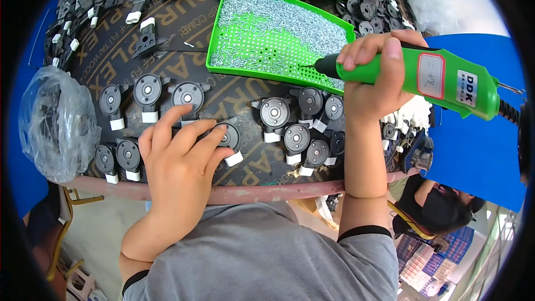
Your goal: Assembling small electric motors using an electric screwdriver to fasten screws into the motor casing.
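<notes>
Gripping the green electric screwdriver (440,78) in closed fingers, the right hand (373,72) points its bit leftward into the green screw tray (223,33). The left hand (178,159), fingers spread and holding nothing, presses a round black part (228,136) on the bench (245,167), below-left of the bit.

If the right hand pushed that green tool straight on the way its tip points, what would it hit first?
The right hand holds the screwdriver with its tip aimed left, right at the green tray. It would probably meet the tray's perforated floor and the small screws there first, though the height above it is hard to judge.
</notes>
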`<state>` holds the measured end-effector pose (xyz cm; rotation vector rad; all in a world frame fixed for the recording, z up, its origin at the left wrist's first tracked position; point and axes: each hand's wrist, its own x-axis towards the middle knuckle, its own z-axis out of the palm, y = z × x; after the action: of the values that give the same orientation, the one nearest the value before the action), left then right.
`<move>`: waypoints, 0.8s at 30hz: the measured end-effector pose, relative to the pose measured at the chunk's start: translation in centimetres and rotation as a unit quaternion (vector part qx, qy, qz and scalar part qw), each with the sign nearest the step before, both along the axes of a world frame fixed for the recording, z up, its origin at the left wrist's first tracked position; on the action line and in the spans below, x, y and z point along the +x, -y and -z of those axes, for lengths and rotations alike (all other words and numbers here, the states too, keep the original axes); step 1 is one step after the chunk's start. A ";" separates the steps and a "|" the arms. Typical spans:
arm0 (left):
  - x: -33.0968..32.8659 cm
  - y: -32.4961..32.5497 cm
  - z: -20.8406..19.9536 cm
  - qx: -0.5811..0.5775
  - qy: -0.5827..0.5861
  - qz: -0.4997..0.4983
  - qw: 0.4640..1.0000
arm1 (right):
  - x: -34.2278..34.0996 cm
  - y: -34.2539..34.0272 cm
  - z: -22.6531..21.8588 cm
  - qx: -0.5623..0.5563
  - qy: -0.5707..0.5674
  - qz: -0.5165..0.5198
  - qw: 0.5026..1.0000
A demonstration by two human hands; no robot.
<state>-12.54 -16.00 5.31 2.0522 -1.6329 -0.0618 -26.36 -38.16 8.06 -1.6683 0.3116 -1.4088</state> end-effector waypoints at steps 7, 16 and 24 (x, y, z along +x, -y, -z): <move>-0.7 -0.2 0.3 0.023 -0.004 0.009 1.000 | 0.2 0.1 0.6 0.007 -0.009 -0.019 1.000; -0.8 -0.1 0.9 -0.016 -0.003 0.023 1.000 | 0.3 0.0 0.4 -0.005 -0.019 -0.020 1.000; -1.0 0.3 0.6 -0.018 -0.025 0.015 0.999 | 0.4 -0.4 0.6 -0.012 -0.018 -0.012 1.000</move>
<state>-13.49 -16.31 4.75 1.9831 -1.6229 -0.0921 -25.98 -37.80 7.45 -1.7125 0.2956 -1.3720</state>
